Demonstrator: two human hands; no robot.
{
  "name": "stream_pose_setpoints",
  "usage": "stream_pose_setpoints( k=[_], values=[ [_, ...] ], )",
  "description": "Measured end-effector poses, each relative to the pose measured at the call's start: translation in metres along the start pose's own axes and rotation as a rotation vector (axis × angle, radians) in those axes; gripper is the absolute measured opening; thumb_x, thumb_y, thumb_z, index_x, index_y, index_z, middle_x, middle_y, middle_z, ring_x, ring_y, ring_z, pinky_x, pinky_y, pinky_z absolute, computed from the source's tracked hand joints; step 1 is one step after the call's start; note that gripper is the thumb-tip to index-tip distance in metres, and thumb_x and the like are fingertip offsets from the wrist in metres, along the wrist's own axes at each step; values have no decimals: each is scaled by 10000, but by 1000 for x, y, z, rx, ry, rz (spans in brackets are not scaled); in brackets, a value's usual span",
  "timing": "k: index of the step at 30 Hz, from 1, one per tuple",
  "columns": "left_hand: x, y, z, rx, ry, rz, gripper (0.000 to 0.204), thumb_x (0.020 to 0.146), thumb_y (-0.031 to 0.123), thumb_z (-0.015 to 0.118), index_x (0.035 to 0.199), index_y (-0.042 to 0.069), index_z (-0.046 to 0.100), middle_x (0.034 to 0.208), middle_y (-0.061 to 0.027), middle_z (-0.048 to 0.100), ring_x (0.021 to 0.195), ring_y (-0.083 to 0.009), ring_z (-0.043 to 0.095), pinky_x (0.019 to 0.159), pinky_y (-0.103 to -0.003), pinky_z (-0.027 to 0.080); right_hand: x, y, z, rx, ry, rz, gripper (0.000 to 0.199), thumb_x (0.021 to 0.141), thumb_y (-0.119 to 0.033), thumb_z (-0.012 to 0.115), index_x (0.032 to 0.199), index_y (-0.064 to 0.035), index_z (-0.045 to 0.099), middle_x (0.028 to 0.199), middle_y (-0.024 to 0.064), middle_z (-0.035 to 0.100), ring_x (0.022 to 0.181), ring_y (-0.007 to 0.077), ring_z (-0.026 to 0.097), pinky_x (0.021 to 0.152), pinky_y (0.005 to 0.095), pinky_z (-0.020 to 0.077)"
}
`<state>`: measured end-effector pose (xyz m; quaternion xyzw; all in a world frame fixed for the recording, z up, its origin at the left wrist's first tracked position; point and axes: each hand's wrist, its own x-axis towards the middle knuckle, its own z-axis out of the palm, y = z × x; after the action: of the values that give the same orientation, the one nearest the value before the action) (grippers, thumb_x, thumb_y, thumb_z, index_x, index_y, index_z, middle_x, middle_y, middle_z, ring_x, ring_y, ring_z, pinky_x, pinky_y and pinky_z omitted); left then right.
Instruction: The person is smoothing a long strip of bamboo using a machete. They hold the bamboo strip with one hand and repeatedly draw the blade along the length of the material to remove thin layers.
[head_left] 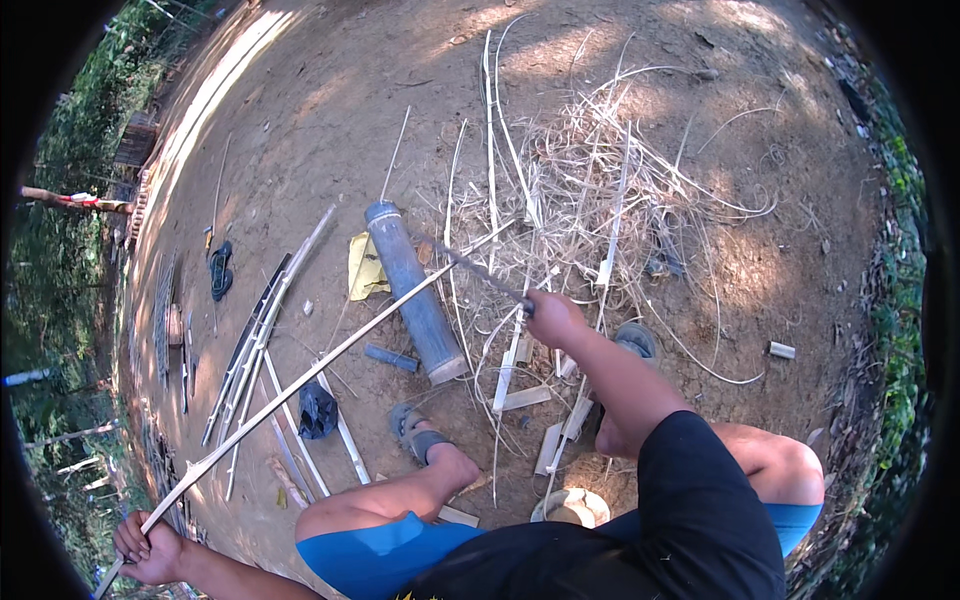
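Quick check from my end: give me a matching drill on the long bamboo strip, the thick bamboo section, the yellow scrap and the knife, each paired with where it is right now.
Things:
1. long bamboo strip
2. thick bamboo section
3. yellow scrap
4. knife

Places:
A. lying on the dirt beside the thick section's upper end
B. held in the right hand, blade toward the strip
C. lying on the ground under the strip
D. held at its near end by the left hand, running up to the shavings

Pairs: 1-D, 2-C, 3-A, 4-B
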<state>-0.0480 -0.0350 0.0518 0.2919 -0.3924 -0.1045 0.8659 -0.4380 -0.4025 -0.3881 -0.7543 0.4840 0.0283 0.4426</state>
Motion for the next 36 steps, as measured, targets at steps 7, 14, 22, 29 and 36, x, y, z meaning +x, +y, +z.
stream_pose_setpoints(
  k=[7, 14, 22, 29, 36],
  values=[
    [9, -1, -12, 39, 30, 11, 739, 923, 767, 202, 646, 110, 399, 512, 19, 356, 418, -103, 320, 449, -250, 292, 29, 42, -3, -85, 52, 146, 267, 844, -146, 594, 1095, -74, 647, 1104, 194, 677, 1044, 358, 648, 900, 441, 520],
    [19, -1, -22, 78, 112, 25, 718, 941, 741, 211, 669, 106, 410, 506, 21, 342, 402, -97, 305, 424, -246, 287, 70, 105, 2, -35, -115, 323, 272, 842, -177, 599, 1028, 7, 677, 1021, 220, 697, 943, 337, 696, 819, 413, 552],
    [-7, -11, -23, 138, 352, 91, 637, 979, 668, 274, 779, 88, 446, 594, -14, 385, 449, -131, 363, 421, -259, 332, 12, 47, 54, 886, 80, 472, 124, 806, -117, 642, 753, -26, 577, 651, 96, 568, 530, 208, 536, 501, 385, 448],
    [-47, -37, 30, 354, 748, 223, 491, 1036, 541, 309, 857, 104, 443, 701, 2, 411, 570, -118, 393, 529, -263, 388, -69, -56, 102, 1448, 118, 418, 146, 915, -131, 616, 833, -37, 539, 647, 62, 531, 521, 186, 520, 483, 351, 459],
    [-59, 25, 49, 304, 922, 230, 468, 1059, 492, 282, 862, 103, 453, 710, 6, 421, 574, -123, 391, 554, -276, 390, -107, -121, 85, 1555, 97, 205, 217, 971, -238, 601, 966, -34, 528, 810, 62, 598, 590, 134, 505, 549, 328, 465]
  ],
)
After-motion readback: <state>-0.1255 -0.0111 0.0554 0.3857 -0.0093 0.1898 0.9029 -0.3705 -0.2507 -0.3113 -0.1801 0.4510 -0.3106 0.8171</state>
